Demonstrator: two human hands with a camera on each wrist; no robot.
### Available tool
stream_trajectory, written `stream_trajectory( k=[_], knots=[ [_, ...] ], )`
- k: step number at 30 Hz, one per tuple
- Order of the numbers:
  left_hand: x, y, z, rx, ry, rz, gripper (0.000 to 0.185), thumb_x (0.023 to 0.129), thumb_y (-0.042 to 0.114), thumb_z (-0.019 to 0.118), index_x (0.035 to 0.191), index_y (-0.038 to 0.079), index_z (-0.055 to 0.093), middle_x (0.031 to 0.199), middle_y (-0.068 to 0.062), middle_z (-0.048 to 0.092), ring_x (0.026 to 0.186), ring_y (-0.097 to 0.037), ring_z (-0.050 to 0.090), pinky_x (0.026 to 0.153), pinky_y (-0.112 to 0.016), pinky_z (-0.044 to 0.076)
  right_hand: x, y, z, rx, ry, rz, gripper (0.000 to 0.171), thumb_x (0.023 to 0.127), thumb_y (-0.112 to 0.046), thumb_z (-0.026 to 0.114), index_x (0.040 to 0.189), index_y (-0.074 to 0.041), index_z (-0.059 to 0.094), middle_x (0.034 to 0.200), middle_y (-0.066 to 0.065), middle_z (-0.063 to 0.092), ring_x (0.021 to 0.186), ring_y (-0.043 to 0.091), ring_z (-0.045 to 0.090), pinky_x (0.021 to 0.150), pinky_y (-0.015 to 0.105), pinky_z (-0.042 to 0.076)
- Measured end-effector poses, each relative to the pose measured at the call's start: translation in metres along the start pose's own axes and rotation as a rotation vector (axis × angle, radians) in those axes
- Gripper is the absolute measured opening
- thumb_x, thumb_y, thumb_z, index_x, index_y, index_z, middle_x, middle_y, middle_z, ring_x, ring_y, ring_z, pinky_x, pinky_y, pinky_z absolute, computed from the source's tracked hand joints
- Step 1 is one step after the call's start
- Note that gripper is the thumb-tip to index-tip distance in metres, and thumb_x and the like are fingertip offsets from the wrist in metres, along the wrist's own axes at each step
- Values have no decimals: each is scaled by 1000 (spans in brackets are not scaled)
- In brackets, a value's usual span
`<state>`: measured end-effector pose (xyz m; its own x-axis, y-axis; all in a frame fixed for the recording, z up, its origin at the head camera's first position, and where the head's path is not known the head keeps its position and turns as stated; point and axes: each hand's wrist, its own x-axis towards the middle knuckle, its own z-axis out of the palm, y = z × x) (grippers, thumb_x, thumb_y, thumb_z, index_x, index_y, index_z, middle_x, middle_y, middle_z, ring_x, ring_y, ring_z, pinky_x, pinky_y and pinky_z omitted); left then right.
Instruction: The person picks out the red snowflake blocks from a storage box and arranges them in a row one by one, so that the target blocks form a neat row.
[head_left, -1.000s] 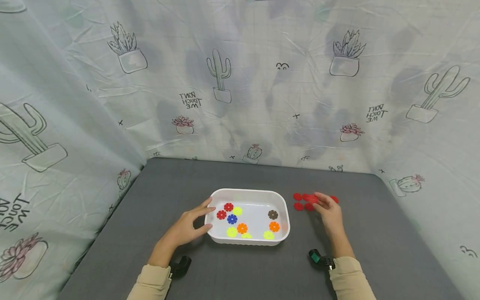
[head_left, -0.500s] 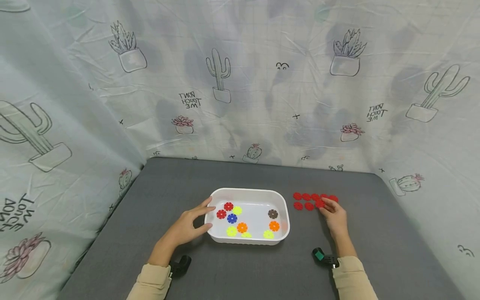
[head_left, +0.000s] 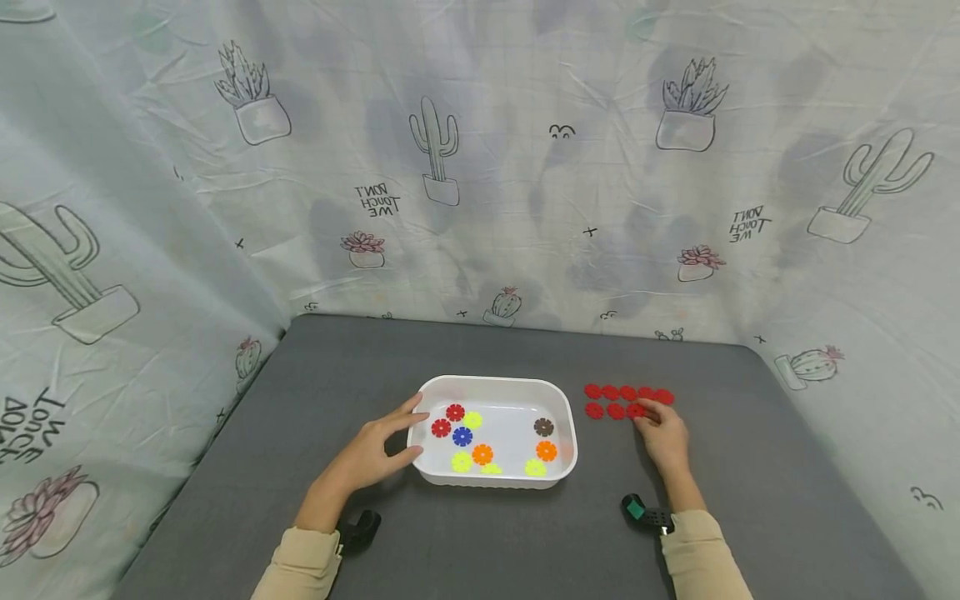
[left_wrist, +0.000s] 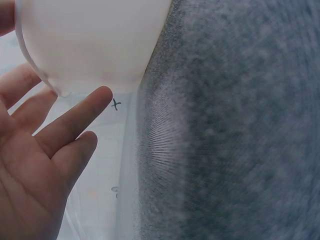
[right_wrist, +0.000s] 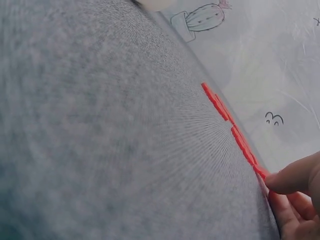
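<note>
My left hand point(head_left: 371, 452) holds the left end of a white plastic tray point(head_left: 495, 385), with thumb and a finger reaching over the rim. Two of its fingers point(left_wrist: 75, 122) stretch out beside the tray wall in the left wrist view. At the right, my right hand point(head_left: 664, 435) pinches a red notched disc point(head_left: 635, 410) between thumb and fingers point(right_wrist: 295, 177), low over the table. That disc is at the right end of a front row of red snowflake discs point(head_left: 594, 411). Behind it runs a longer back row of the same red discs point(head_left: 611, 392).
Inside the tray lie loose snowflake discs: red point(head_left: 441, 427), blue point(head_left: 462, 436), orange point(head_left: 482, 454), yellow point(head_left: 461, 462) and brown point(head_left: 543, 427). The grey table point(head_left: 510, 542) ends at a cactus-print curtain point(head_left: 480, 183) behind and at both sides.
My right hand has brought a red disc from over the back row down to the front row's right end, uncovering the back row. The left hand and tray stay in place.
</note>
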<state>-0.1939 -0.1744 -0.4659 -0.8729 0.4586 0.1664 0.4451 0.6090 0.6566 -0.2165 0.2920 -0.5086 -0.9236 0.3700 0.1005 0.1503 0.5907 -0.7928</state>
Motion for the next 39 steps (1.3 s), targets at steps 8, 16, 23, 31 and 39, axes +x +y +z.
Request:
stream_trajectory(
  k=[8,16,23,31,39],
  knots=[
    [1,1,0,1,4,17,51,81,27,65,128,16,50,146,4,29,129,-20,36,98,-47,37,-2,-5,-1,-20,12,-4,37,82,-7,60,118,0,55,115,20,52,103,33,54,85,42,46],
    [0,3,1,9,21,11,52,79,27,66,128,17,51,145,2,30,128,-23,38,96,-49,38,-3,-5,-2,76,26,61,44,84,-10,59,125,-2,49,122,21,52,111,31,52,86,36,46],
    [0,0,2,14,24,25,51,79,27,66,127,17,51,145,3,31,127,-20,38,97,-47,38,-2,-4,-2,143,24,52,48,83,-11,62,127,-1,46,125,23,50,115,34,48,91,39,42],
    [0,-4,4,5,13,34,51,81,31,65,128,18,50,145,5,29,128,-17,37,98,-45,38,-7,-13,-2,231,-30,-20,54,82,-19,64,130,-4,44,129,18,48,118,32,46,79,14,45],
    [0,-4,3,12,17,39,51,81,34,63,128,20,50,145,4,29,128,-18,37,98,-46,38,-21,-59,1,314,-124,-173,52,83,-12,63,128,0,43,128,21,48,119,33,44,93,19,40]
  ],
)
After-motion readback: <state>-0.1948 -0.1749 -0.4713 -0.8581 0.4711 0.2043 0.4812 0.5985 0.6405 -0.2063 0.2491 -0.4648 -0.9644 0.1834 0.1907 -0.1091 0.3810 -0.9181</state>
